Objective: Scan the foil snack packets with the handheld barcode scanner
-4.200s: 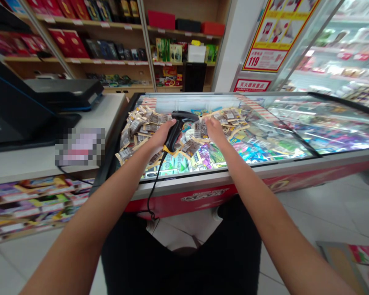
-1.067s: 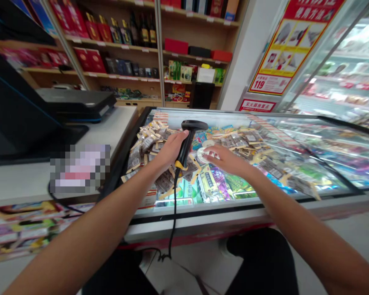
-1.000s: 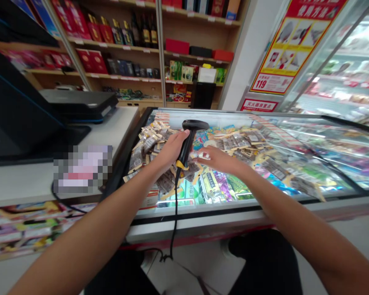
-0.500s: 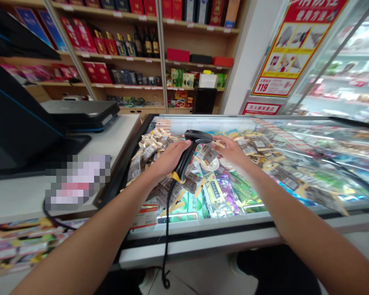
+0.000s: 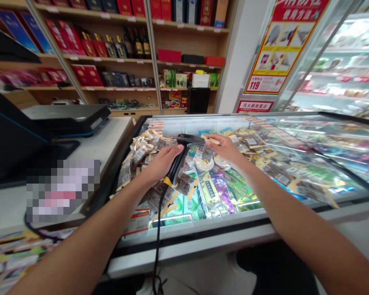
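Above one glass-topped freezer (image 5: 203,245), the left hand (image 5: 162,164) grips one black plastic scanner (image 5: 178,159) with one cord (image 5: 158,235). Right of the scanner, the right hand (image 5: 225,148) pinches one film packet (image 5: 206,153) near two round lids (image 5: 204,165); left of it, the left hand partly masks a packet heap (image 5: 142,150). Beyond it, one wooden shelf (image 5: 176,64) bears three flat boxes (image 5: 193,59).

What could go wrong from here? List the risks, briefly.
The cable hanging from the scanner past the front of the freezer could snag. The small packet that the right hand holds by its end might slip. The loose packet over at the freezer's front rim might get knocked off.
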Action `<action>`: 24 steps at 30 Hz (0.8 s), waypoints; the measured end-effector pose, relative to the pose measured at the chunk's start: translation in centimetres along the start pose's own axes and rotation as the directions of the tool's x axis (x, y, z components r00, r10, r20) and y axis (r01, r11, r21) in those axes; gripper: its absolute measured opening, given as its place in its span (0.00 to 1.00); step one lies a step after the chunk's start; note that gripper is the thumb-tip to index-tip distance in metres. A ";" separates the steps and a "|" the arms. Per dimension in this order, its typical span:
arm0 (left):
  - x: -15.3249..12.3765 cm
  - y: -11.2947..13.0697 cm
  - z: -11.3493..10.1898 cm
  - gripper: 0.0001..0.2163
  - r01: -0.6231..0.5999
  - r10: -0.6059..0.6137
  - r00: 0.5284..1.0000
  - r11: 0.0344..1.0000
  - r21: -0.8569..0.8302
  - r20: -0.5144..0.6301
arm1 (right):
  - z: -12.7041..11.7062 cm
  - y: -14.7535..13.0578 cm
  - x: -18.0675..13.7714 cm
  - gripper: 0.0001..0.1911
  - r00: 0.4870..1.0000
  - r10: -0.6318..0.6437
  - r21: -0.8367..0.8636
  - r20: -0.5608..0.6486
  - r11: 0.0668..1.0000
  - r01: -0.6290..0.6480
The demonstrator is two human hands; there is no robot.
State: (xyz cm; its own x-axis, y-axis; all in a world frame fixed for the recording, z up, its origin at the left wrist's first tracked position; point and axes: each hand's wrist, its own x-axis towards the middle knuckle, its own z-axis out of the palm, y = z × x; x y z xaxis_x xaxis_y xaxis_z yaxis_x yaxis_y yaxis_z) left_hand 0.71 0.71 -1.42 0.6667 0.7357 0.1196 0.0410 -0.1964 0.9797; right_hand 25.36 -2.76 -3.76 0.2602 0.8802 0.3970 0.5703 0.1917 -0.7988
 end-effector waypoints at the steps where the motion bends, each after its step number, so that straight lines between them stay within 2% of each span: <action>1: 0.0 0.0 0.0 0.22 -0.001 0.001 1.000 1.000 -0.006 -0.002 | -0.1 0.0 0.0 0.21 1.000 0.006 -0.015 -0.006 1.000 -0.006; 6: -0.1 0.0 -0.2 0.22 -0.022 0.022 0.999 1.000 0.004 0.038 | -0.8 -0.5 0.0 0.23 1.000 0.024 -0.076 -0.006 0.997 -0.024; 14: 0.2 -0.6 -0.8 0.24 -0.044 0.045 0.997 0.999 -0.026 0.060 | -1.0 -1.3 -0.3 0.22 0.999 0.032 -0.073 0.016 0.997 -0.031; 24: -0.5 0.8 -0.7 0.25 -0.035 0.035 0.995 0.999 -0.005 0.089 | -1.1 -0.3 0.0 0.23 0.999 0.036 -0.062 -0.032 0.997 -0.038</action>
State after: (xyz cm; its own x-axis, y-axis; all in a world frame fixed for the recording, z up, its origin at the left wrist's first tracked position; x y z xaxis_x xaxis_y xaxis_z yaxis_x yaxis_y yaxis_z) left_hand -0.12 0.67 -0.57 0.7313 0.6676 0.1394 0.0135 -0.2186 0.9757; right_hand 26.04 -3.26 -3.09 0.3054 0.8722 0.3821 0.6070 0.1309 -0.7839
